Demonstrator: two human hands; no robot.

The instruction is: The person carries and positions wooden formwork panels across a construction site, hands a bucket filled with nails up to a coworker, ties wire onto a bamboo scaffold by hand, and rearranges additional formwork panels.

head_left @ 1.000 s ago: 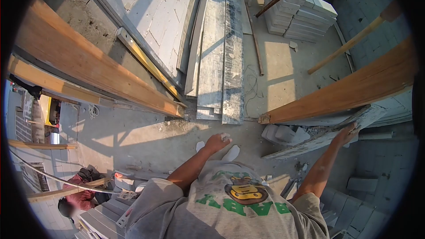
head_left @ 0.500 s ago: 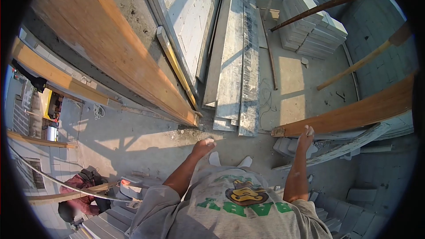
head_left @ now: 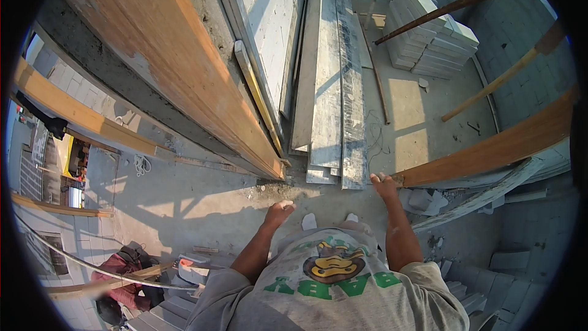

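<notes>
My left hand (head_left: 282, 213) is held above the concrete floor in front of my body, its fingers curled closed; pale marks show at the fingertips, and anything inside is hidden. Out ahead on the other side is my right hand (head_left: 384, 185), also with bent fingers, next to the foot end of the right wooden frame post (head_left: 484, 147). Whether it touches that post I cannot tell, nor what it may hold. The left wooden frame post (head_left: 226, 98) rises beyond my left hand.
Long grey boards (head_left: 324, 86) lie ahead through the opening. A stack of white blocks (head_left: 422, 37) stands farther right, with slanted poles (head_left: 490, 92) near it. Rubble (head_left: 425, 201) lies by the right post. A yellow level (head_left: 260, 98) leans left; a coiled cord (head_left: 142, 165) rests on the floor.
My right hand has moved left and inward, from beside the right post to near its end. My left hand sits slightly lower, still curled. The view has shifted a little.
</notes>
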